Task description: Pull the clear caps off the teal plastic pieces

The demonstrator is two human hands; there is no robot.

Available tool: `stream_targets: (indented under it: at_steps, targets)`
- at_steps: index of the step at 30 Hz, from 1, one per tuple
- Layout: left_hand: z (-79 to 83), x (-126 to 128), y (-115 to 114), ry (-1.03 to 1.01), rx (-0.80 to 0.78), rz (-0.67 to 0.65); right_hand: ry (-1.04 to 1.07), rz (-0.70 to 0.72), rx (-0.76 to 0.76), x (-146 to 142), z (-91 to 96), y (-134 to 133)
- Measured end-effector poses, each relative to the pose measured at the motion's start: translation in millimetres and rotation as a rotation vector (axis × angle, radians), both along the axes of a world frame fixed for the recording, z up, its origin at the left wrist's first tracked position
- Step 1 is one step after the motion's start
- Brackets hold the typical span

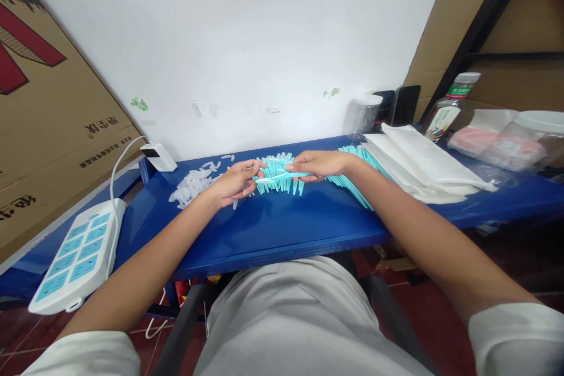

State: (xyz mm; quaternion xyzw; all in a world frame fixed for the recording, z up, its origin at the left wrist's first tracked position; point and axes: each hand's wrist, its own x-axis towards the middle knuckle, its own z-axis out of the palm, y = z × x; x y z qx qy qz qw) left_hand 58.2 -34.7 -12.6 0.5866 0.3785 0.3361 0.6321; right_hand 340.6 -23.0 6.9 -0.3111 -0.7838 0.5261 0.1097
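Note:
My left hand (235, 181) and my right hand (318, 164) meet over a blue table (282, 226), both pinched on one thin teal stick (282, 175) held level between them. Under and behind the hands lies a heap of teal sticks (282, 185). More teal sticks (352, 179) fan out to the right under my right forearm. A pile of small clear plastic caps (194, 182) lies just left of my left hand.
A stack of white paper sleeves (423, 164) lies at the right. Behind it stand a clear jar (363, 114), a drink bottle (449, 106) and a lidded plastic tub (524, 141). A white-and-blue power strip (74, 255) and a white charger (158, 155) sit at the left, by cardboard boxes (48, 106).

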Motion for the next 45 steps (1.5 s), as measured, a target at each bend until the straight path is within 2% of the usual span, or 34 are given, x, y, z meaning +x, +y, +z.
stream_targets:
  at_steps: [7, 16, 23, 28, 36, 45]
  targets:
    - [-0.3, 0.1, 0.9, -0.036, -0.02, 0.045, -0.005, 0.042, 0.005, -0.5, 0.9, -0.2]
    - [-1.3, 1.1, 1.5, -0.046, -0.017, 0.057, 0.008, 0.03, -0.009, -1.1, 0.0, -0.1]
    - [-3.3, 3.7, 1.2, -0.085, -0.023, 0.147, -0.006, 0.026, -0.003, -2.3, 2.0, -1.7]
    - [-3.2, 3.1, 2.6, -0.074, -0.018, 0.148, 0.0, 0.041, 0.001, -2.1, 1.5, -1.3]
    - [-1.1, -1.2, 8.0, -0.144, -0.137, 0.158, 0.022, -0.029, -0.01, -3.0, 1.7, -2.5]
    - [-0.6, 1.0, 2.6, -0.07, -0.076, 0.173, 0.105, -0.015, -0.032, -0.2, -0.5, 2.5]
